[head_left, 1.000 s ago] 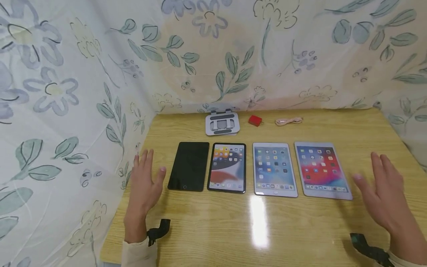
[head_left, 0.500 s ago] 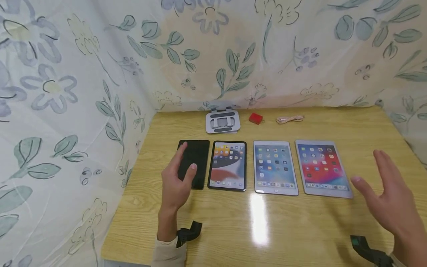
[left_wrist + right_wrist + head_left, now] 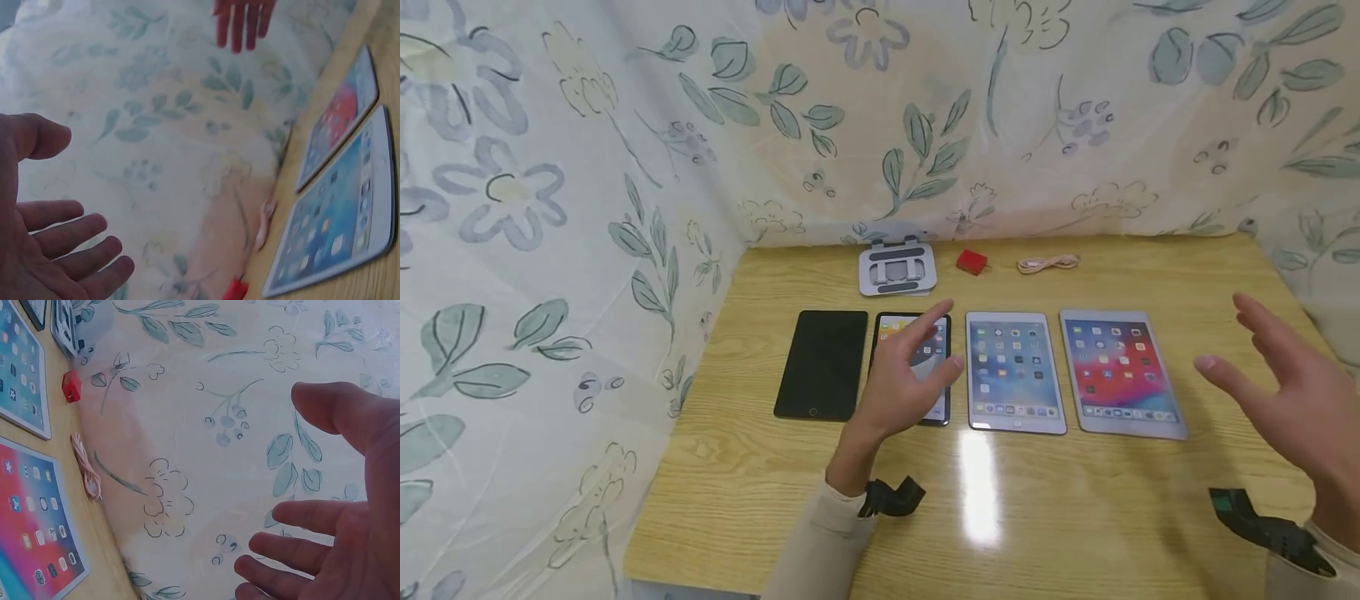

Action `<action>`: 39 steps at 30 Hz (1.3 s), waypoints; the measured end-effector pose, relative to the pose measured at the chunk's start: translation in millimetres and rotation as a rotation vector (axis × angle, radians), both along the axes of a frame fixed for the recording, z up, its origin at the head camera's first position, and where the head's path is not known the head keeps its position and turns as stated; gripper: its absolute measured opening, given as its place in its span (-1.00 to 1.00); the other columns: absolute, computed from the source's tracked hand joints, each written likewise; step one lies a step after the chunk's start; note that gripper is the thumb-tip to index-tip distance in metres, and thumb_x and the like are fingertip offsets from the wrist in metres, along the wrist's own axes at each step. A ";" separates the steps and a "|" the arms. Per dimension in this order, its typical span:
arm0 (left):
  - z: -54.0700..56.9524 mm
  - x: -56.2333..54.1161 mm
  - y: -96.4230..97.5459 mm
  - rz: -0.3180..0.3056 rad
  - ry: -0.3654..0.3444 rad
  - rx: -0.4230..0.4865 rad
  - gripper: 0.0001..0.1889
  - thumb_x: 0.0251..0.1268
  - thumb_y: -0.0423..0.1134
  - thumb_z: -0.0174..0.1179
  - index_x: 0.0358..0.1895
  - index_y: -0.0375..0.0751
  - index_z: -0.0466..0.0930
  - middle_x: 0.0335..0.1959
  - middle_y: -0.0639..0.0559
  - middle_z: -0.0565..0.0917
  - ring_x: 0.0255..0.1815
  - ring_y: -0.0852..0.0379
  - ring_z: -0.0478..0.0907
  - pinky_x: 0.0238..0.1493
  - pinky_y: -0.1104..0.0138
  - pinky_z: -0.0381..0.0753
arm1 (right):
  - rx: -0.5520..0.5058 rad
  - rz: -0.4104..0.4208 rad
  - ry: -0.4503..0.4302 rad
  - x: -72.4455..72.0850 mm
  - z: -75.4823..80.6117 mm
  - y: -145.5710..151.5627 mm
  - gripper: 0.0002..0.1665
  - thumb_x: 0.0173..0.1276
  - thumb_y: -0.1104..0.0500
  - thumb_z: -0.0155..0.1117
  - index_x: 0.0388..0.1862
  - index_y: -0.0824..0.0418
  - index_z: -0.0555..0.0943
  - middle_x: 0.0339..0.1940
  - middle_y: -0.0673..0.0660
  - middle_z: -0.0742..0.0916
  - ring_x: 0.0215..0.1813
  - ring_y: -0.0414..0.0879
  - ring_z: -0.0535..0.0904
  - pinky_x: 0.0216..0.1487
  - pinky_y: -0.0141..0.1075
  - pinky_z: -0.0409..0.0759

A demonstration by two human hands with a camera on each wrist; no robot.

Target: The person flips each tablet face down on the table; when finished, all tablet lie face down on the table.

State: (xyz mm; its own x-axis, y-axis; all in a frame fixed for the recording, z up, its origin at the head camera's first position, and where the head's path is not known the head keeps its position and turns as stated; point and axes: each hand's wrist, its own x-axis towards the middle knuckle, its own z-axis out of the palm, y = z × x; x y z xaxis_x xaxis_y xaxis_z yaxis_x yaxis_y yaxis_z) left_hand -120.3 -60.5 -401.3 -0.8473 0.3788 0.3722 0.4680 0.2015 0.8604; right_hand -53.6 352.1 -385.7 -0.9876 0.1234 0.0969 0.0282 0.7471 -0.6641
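Head view: both hands are well apart and hold nothing, thumbs standing away from straight fingers. The left hand (image 3: pixel 897 385) hangs over the dark-framed tablet (image 3: pixel 937 407), second in a row of four lying flat on the desk (image 3: pixel 737 492); the right hand (image 3: pixel 1296 379) is just beyond the right side of the red-screen tablet (image 3: pixel 1122 371). The main risk I see is an accidental tap: three screens are lit, and a thumb or palm lowered carelessly could start an app. The left thumb overlaps the edge facing the blue-screen tablet (image 3: pixel 1017 367), so a sideways sweep there might nudge either one, the gap being narrow. Thin, flat bodies give fingers little to get under; a rushed pinch would probably slide a tablet rather than lift it. The black wrist mount (image 3: pixel 891 497) juts out and could knock a frame if that arm dips. Reaching for the stand (image 3: pixel 897 268), the red plug (image 3: pixel 972 262) or the cable (image 3: pixel 1048 263) over the screens would invite similar bumps.
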 end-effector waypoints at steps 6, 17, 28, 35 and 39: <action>2.9 -16.5 39.7 -0.153 -0.064 0.005 -0.31 0.54 -0.16 0.30 0.67 -0.13 0.39 0.66 -0.01 0.48 0.64 0.07 0.46 0.64 0.30 0.48 | -0.042 -0.008 -0.035 -12.9 -1.2 8.6 -0.01 0.74 -0.06 0.22 0.88 -0.13 -0.13 0.87 0.25 0.05 0.86 0.27 -0.14 0.87 -0.04 -0.11; -18.3 -33.9 100.1 -0.214 -0.357 0.087 -0.44 0.58 -0.29 0.30 0.58 -0.22 0.51 0.52 -0.10 0.63 0.45 0.18 0.65 0.37 0.43 0.68 | -0.070 0.025 -0.167 -33.9 -11.8 24.8 -0.02 0.71 -0.25 0.20 0.88 -0.06 0.00 0.79 0.41 0.23 0.77 0.36 0.14 0.07 -0.94 0.22; -35.8 -34.3 141.2 -0.100 -0.653 0.019 -0.53 0.54 -0.18 0.41 0.43 -0.14 0.68 0.31 0.07 0.79 0.23 0.34 0.73 0.25 0.46 0.71 | -0.089 0.053 -0.342 -50.7 -27.2 35.1 0.10 0.69 -0.37 0.13 0.86 0.19 -0.02 0.76 0.51 0.22 0.66 0.61 0.16 0.62 0.28 0.44; -41.5 -31.4 160.8 0.023 -0.813 -0.023 -0.54 0.49 -0.20 0.43 0.38 -0.20 0.71 0.17 0.03 0.84 0.19 0.11 0.77 0.31 0.21 0.77 | -0.118 0.105 -0.448 -57.0 -39.3 43.5 0.16 0.70 -0.41 0.05 0.85 0.29 -0.10 0.76 0.57 0.13 0.67 0.70 0.02 0.43 0.71 0.19; -42.4 -31.6 167.8 0.053 -0.903 -0.015 -0.62 0.43 -0.20 0.46 0.21 -0.29 0.77 -0.12 -0.05 0.83 -0.17 0.10 0.76 0.01 0.26 0.81 | -0.115 0.115 -0.522 -60.0 -43.4 46.4 0.22 0.68 -0.47 0.00 0.84 0.32 -0.16 0.77 0.59 0.07 0.68 0.71 -0.03 0.44 0.71 0.17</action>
State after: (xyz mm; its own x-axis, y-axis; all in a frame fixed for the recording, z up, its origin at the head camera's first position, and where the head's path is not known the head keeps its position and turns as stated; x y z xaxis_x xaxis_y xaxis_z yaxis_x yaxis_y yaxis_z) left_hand -151.9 107.3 -443.7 -0.8308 0.3307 -0.4477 -0.3946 0.2174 0.8928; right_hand -113.6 398.5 -429.1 -0.9084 -0.0074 -0.4180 0.2988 0.6878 -0.6615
